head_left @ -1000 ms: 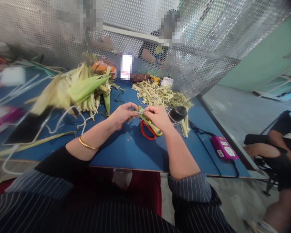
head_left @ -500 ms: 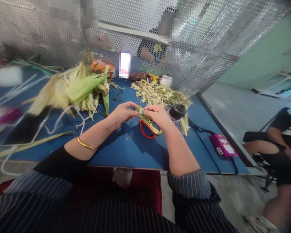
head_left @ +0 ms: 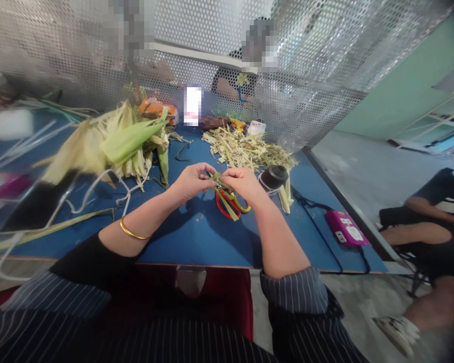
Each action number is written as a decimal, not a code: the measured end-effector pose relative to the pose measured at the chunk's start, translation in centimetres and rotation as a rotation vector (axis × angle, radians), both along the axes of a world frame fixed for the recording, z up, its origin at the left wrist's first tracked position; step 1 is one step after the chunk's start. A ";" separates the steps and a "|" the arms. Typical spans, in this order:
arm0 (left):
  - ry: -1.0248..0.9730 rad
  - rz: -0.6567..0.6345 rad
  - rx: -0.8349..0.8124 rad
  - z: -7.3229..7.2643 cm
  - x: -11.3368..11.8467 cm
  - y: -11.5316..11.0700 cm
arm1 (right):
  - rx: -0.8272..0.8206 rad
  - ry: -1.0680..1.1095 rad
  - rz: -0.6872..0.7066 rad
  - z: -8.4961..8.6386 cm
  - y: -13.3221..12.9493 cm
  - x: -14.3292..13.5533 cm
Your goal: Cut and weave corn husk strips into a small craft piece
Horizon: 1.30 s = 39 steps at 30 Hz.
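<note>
My left hand (head_left: 194, 182) pinches one end of a narrow green corn husk strip (head_left: 229, 202) over the middle of the table. Close beside it, my right hand (head_left: 241, 181) grips the same strip between thumb and fingers. The strip's loose pale end hangs down toward me. Under the hands lie scissors (head_left: 226, 207) with red and yellow handles, their blades mostly hidden. A black cone of thread (head_left: 274, 177) stands just right of my right hand.
Corn husks (head_left: 132, 141) are heaped at the left, near a dark tablet (head_left: 38, 201) and a white cable. Shredded husk (head_left: 245, 146) is piled at the back. A purple packet (head_left: 346, 228) lies on the blue table (head_left: 181, 237) at right. A person (head_left: 431, 217) sits beyond it.
The husk strip's loose end has swung left and now hangs across the red handle. Both hands stay close together at nearly the same spot. The view has shifted slightly.
</note>
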<state>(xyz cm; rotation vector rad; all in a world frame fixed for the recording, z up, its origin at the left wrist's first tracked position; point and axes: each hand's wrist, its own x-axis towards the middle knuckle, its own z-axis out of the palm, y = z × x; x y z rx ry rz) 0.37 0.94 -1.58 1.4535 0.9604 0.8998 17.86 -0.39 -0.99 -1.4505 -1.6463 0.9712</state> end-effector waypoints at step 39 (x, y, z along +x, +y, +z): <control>0.056 -0.077 0.061 -0.8 0.0 0.2 | 0.012 0.165 -0.064 -1.3 0.7 -0.7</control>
